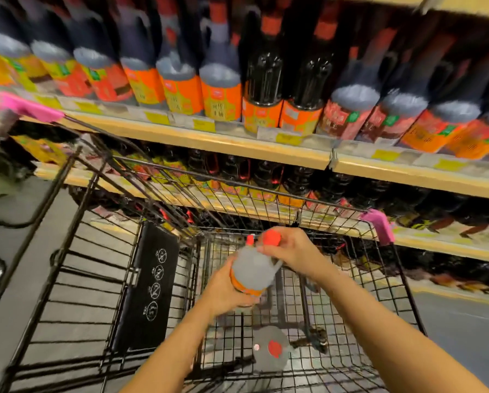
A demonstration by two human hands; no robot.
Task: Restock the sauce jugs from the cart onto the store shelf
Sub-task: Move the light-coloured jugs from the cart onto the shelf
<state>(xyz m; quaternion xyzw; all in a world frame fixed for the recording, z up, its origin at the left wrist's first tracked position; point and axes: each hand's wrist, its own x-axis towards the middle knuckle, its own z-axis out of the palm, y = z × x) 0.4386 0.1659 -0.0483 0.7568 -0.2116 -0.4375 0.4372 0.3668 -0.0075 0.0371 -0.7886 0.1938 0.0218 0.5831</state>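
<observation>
On my left the black wire cart (76, 279) stands against the store shelf (237, 143), its folded child-seat flap (147, 287) hanging inside. My left hand (226, 290) is wrapped around the lower body of a sauce jug (253, 269), fingers curled over its orange label, holding it up above the basket. My right hand (290, 251) is closed around the jug's neck, just by its red cap (272, 237). Below my hands, a second jug (271, 347) stands on the cart floor. Further right, more jugs line the shelf, blurred.
</observation>
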